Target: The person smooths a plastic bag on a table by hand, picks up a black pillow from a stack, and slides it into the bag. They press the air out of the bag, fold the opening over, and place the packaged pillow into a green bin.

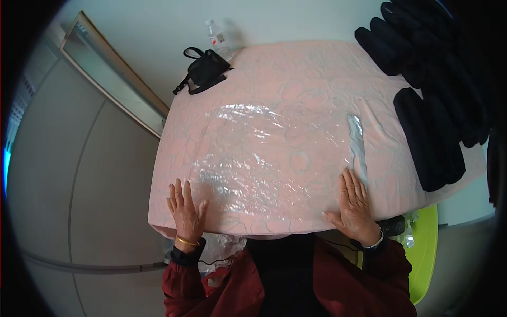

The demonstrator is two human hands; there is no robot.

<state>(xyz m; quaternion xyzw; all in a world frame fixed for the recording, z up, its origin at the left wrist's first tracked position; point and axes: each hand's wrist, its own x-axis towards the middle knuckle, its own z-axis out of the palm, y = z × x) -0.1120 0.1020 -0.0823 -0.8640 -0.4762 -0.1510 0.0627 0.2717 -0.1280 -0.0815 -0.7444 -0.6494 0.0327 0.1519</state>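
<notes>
A thin, clear plastic sheet or bag [253,158] lies spread flat and wrinkled on the pink patterned cloth [311,63] of the table. Along its right side runs a shiny silvery strip [356,138]. My right hand [355,207] rests over the near end of this strip, palm down with fingers stretched. At the near left edge of the cloth, my left hand [186,211] has its fingers spread, just left of the plastic. Neither hand grips anything.
Several black padded rolls [430,140] are piled at the right. A black strapped pouch [207,68] and a clear bottle [217,39] stand at the far left. A framed mirror [113,74] leans by the wall. Below the right edge is a lime-green tub [426,259].
</notes>
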